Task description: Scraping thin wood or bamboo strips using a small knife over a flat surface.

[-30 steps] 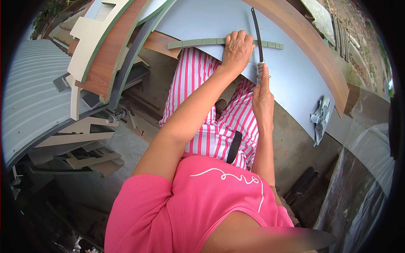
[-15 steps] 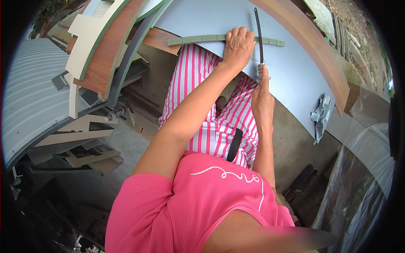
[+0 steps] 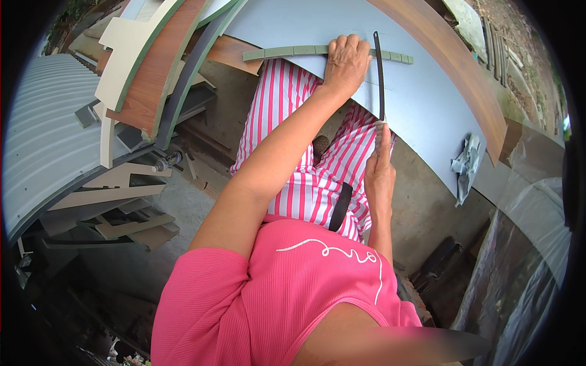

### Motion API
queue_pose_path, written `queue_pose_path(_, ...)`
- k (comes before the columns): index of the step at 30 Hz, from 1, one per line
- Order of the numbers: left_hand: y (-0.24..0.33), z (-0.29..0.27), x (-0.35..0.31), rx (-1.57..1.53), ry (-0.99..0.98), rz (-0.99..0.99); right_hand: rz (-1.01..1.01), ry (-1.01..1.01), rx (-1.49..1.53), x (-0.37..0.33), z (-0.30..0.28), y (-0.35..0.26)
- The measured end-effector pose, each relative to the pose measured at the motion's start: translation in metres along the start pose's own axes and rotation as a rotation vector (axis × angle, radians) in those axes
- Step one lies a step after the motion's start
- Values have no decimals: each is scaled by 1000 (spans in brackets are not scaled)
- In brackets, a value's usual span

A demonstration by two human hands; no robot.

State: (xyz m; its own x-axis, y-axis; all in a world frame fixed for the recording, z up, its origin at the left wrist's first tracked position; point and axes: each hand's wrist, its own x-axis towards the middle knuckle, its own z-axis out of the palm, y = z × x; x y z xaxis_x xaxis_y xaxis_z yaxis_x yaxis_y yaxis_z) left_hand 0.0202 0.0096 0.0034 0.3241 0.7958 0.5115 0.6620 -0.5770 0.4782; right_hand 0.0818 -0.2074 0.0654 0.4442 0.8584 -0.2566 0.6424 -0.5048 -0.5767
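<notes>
A slim, curved green strip (image 3: pixel 300 50) bears crosswise lines. The left grip (image 3: pixel 348 66) clasps it; the right grip (image 3: pixel 381 172) holds a dark-bladed tool (image 3: pixel 381 85).

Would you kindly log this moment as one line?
left hand: holds green strip over pale blue panel | right hand: grips dark-bladed tool, blade across strip | grey cloth: at panel edge

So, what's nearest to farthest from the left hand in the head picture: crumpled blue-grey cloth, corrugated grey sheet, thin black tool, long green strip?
From the left hand:
1. Long green strip: under the hand.
2. Thin black tool: just right of it.
3. Crumpled blue-grey cloth: farther right, lower in view.
4. Corrugated grey sheet: far left.
</notes>
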Motion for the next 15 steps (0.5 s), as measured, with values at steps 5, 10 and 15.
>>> queue_pose_path(5,0,0,0,-9,6,8,-16,18,-23,9,-2,-6)
queue_pose_path(10,-1,2,0,-10,21,16,-108,51,-33,49,0,-23)
queue_pose_path(15,1,1,0,-5,31,15,-102,10,-11,90,-3,-44)
